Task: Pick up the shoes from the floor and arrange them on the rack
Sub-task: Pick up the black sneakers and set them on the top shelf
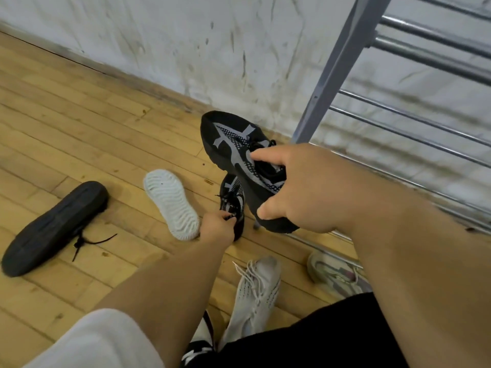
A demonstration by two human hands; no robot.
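Observation:
My right hand (300, 187) grips a black sneaker with grey stripes (228, 144) and holds it in the air, toe pointing up and away, just left of the metal shoe rack (414, 123). Below it, my left hand (216, 229) pinches the laces of the matching black sneaker (233, 197), which rests on the wooden floor. A white shoe (171, 203) lies sole up to the left of that hand. Further left a black shoe (53, 229) lies sole up with loose laces.
A pale grey laced sneaker (255, 293) lies near my legs, and a light multicoloured sneaker (334, 272) sits by the rack's bottom rail. A black-and-white shoe (199, 343) shows at the bottom edge. A scuffed white wall (186, 35) runs behind the floor.

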